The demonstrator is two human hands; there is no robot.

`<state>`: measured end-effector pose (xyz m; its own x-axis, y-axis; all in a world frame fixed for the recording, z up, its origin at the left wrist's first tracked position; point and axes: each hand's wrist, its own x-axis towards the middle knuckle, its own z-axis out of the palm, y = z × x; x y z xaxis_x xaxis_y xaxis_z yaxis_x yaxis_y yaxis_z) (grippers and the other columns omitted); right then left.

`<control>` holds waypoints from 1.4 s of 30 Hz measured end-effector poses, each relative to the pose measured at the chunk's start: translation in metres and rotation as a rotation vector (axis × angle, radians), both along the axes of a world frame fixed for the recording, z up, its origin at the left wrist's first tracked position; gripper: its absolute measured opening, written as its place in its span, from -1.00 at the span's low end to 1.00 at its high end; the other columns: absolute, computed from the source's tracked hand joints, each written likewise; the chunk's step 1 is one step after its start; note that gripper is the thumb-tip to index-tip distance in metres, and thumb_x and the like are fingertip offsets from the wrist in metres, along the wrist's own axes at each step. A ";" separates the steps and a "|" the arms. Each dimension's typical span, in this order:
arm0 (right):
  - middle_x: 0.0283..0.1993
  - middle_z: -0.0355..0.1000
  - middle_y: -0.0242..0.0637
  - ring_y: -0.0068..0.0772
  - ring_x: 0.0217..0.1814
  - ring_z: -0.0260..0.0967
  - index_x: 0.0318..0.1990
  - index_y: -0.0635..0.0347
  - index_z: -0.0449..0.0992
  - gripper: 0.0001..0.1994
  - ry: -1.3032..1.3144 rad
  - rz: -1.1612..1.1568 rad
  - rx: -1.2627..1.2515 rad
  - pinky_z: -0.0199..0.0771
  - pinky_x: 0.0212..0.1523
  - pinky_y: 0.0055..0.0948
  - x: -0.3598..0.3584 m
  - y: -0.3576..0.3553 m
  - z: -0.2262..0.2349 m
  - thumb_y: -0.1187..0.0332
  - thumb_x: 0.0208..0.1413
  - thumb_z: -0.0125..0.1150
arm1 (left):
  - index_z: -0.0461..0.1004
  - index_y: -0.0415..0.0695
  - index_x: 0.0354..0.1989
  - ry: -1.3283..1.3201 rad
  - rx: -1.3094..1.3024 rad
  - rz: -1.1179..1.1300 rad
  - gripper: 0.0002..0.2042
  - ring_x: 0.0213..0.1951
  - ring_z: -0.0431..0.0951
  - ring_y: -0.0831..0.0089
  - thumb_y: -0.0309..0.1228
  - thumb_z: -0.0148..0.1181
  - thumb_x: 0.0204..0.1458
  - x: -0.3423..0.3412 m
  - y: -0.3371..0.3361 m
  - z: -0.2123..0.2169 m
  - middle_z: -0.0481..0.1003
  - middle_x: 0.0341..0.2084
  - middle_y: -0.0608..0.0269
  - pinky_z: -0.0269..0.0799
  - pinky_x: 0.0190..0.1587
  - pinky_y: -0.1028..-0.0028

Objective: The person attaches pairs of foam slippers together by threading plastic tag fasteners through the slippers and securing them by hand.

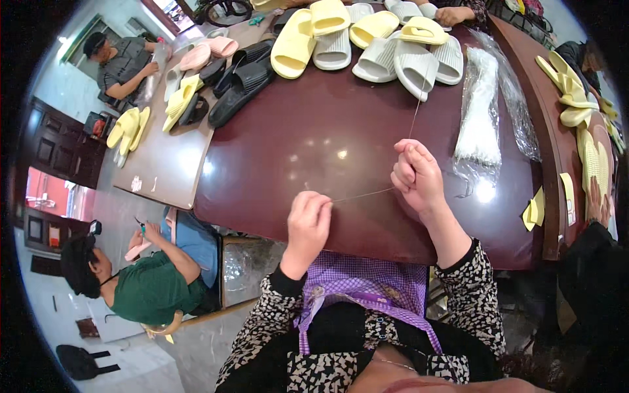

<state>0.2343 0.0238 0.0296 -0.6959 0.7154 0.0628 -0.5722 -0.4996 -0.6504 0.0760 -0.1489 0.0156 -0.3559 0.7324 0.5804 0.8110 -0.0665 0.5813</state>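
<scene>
A thin pale thread stretches between my two hands above the dark red table. My left hand is closed, its fingertips pinching one end near the table's front edge. Farther right and a little higher, my right hand is curled shut around the thread. From its top a length of thread runs up toward the toe of a grey slipper at the back; whether it is fastened there I cannot tell. Yellow slippers and more grey ones stand beside that slipper.
At the right lies a clear plastic bag of white strands. Black slippers sit at the table's left edge. A side table adjoins there. A person in green sits at left with a tool; others work around the tables.
</scene>
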 end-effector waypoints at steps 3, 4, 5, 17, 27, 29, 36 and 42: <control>-0.74 0.01 -0.51 -0.68 -0.77 -0.16 -0.23 0.21 0.39 -0.81 -0.071 -0.010 -0.026 -0.11 -0.76 -0.63 -0.003 -0.001 -0.003 0.30 0.24 -0.12 | 0.41 -0.27 -0.43 0.035 -0.017 0.055 -0.94 -0.39 0.44 0.20 -0.65 0.12 -0.10 -0.010 -0.009 0.002 0.40 -0.46 0.08 0.37 -0.31 0.39; -0.74 0.01 -0.51 -0.68 -0.77 -0.16 -0.23 0.21 0.39 -0.81 -0.071 -0.020 -0.024 -0.11 -0.76 -0.63 -0.004 -0.001 -0.004 0.30 0.24 -0.12 | 0.41 -0.27 -0.43 0.053 -0.024 0.082 -0.94 -0.38 0.44 0.20 -0.65 0.12 -0.10 -0.013 -0.011 0.002 0.40 -0.46 0.08 0.37 -0.31 0.38; -0.74 0.02 -0.51 -0.68 -0.77 -0.16 -0.23 0.22 0.39 -0.81 -0.087 -0.011 -0.029 -0.11 -0.76 -0.63 -0.005 -0.001 -0.004 0.31 0.24 -0.12 | 0.41 -0.27 -0.43 0.053 -0.021 0.070 -0.94 -0.38 0.44 0.20 -0.65 0.12 -0.10 -0.015 -0.013 0.003 0.40 -0.46 0.08 0.37 -0.31 0.38; -0.73 0.06 -0.52 -0.68 -0.78 -0.14 -0.25 0.24 0.39 -0.82 -0.142 -0.117 -0.099 -0.10 -0.76 -0.64 -0.003 0.010 -0.011 0.34 0.23 -0.11 | 0.41 -0.29 -0.38 0.006 -0.192 -0.055 -0.94 -0.37 0.45 0.24 -0.62 0.06 -0.04 -0.044 0.012 0.017 0.41 -0.38 0.06 0.37 -0.30 0.41; -0.72 0.07 -0.51 -0.68 -0.78 -0.14 -0.25 0.22 0.38 -0.83 -0.079 -0.412 -0.162 -0.12 -0.76 -0.62 0.016 0.035 -0.002 0.35 0.23 -0.13 | 0.40 -0.25 -0.21 0.316 -0.131 -0.429 -0.78 -0.31 0.48 0.15 -0.50 0.14 -0.05 -0.039 0.213 0.076 0.44 -0.30 -0.01 0.40 -0.25 0.36; -0.72 0.07 -0.51 -0.68 -0.78 -0.14 -0.25 0.22 0.38 -0.83 -0.053 -0.444 -0.171 -0.13 -0.76 -0.61 0.017 0.040 0.002 0.34 0.23 -0.13 | 0.38 -0.21 -0.14 0.532 -0.149 -0.419 -0.68 -0.15 0.43 0.13 -0.44 0.20 -0.12 -0.031 0.257 0.085 0.40 -0.16 -0.03 0.35 -0.12 0.31; -0.72 0.09 -0.50 -0.68 -0.79 -0.13 -0.27 0.22 0.39 -0.83 -0.038 -0.542 -0.233 -0.13 -0.78 -0.61 0.025 0.054 -0.008 0.34 0.23 -0.11 | 0.29 -0.02 0.05 0.992 -0.156 -0.218 -0.40 0.13 0.19 0.01 -0.26 0.32 -0.25 0.024 0.349 0.079 0.09 0.18 -0.04 0.22 0.04 0.12; -0.72 0.10 -0.51 -0.69 -0.79 -0.13 -0.27 0.22 0.41 -0.82 -0.024 -0.547 -0.253 -0.09 -0.78 -0.62 0.025 0.057 -0.008 0.34 0.22 -0.10 | 0.29 0.01 0.08 1.100 -0.497 -0.153 -0.35 0.14 0.18 0.03 -0.20 0.34 -0.29 0.037 0.369 0.085 0.08 0.19 -0.03 0.23 0.03 0.11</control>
<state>0.2596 0.0812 0.0219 -0.2214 0.9608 -0.1669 -0.7766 -0.2773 -0.5657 0.1132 0.2197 0.1005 0.2593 0.9521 0.1619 0.8902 -0.1706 -0.4225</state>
